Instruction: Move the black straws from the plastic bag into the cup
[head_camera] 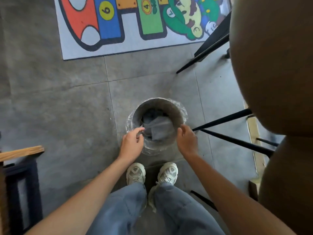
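Grey floor tiles below, and both hands hover at the round grey bin lined with clear plastic (pixel 156 122), left hand (pixel 133 143) and right hand (pixel 187 141) with fingers loosely curled, holding nothing; no black straws or cup visible, so progress can't be judged.

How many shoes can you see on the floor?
2: the left shoe and the right shoe stand side by side just below the lined bin, partly covered by jeans.

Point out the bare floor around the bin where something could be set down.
Free: grey tile floor left of the round plastic-lined bin, and the strip between bin and colourful numbered rug. Crowded: black metal chair legs right of the bin; pale sneakers and both hands near it.
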